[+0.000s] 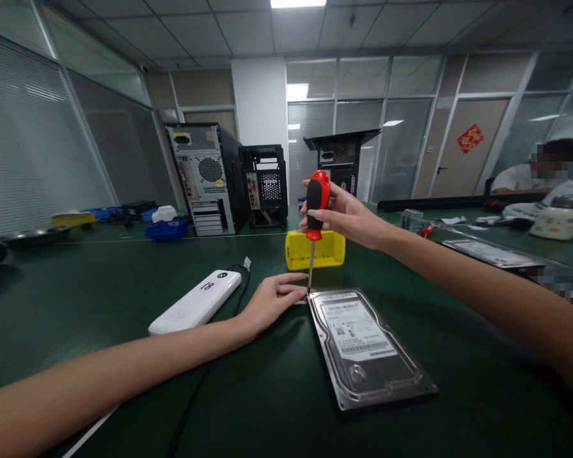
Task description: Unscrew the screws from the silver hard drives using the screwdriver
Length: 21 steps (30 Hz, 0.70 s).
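Observation:
My right hand [334, 213] is wrapped round the red and black handle of a screwdriver [318, 203], which stands nearly upright. Its metal shaft points down at the far left corner of a hard drive [377, 362] lying label side up on the table. At that same corner is my left hand [277, 296], its fingertips drawn together close beside the screwdriver's tip. Whatever lies between those fingertips is too small to make out. Just behind the tip stands a yellow plastic tray [315, 251], turned on its side with its hollow facing me.
A white power bank [198, 302] with a black cable lies left of my left hand. Several computer cases [214, 178] stand at the back. A blue bin [166, 229] sits back left. Another hard drive [494, 253] lies at right, near a seated person [525, 178].

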Motion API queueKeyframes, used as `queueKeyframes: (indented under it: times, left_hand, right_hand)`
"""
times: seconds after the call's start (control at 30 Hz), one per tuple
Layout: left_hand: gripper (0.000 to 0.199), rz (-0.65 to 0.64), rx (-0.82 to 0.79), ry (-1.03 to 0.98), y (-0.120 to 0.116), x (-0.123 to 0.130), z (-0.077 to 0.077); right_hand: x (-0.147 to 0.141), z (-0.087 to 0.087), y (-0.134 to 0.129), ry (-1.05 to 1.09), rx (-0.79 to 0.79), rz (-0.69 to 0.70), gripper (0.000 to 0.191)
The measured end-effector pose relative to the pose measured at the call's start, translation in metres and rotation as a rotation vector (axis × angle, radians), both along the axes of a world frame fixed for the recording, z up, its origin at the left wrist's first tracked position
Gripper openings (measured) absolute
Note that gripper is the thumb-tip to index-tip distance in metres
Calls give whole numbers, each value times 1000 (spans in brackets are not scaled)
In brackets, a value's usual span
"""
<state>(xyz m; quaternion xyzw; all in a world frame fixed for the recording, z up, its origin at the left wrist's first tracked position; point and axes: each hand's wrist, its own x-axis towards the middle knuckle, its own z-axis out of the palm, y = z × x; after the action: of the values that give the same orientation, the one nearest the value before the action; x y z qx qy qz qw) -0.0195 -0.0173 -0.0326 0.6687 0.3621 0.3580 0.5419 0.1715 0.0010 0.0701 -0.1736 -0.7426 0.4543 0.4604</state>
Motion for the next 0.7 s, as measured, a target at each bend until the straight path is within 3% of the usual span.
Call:
queueKeyframes:
  times: [0.2,0.7]
  left_hand:
    - [58,26,31,36,-6,-1,5]
    - [51,-26,47,13,-2,-3,2]
  right_hand:
    - [2,0,-1,-18,41,-42,52]
    - [-1,-1,0,19,88,-67,50]
